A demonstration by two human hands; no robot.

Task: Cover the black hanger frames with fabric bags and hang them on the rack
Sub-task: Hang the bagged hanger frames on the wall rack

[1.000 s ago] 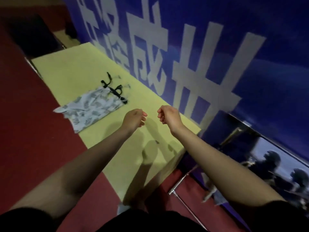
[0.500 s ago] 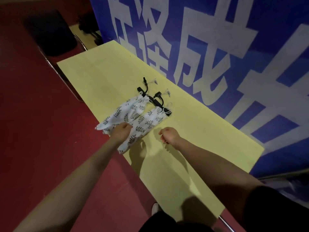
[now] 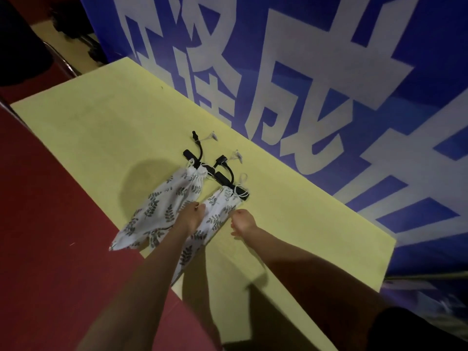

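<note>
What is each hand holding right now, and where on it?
The left hand rests on the right-hand fabric bag near its middle; a real grip cannot be told. The right hand sits at that bag's edge, apparently holding nothing.

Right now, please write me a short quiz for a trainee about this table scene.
1. True or false: both leaf-print bags lie on the yellow table.
2. Which hand lies over a bag? A. left hand B. right hand
3. Fill in: the black hanger frames stick out of the bags on the side toward the blue ____.

Key: 1 true; 2 A; 3 banner.
</note>
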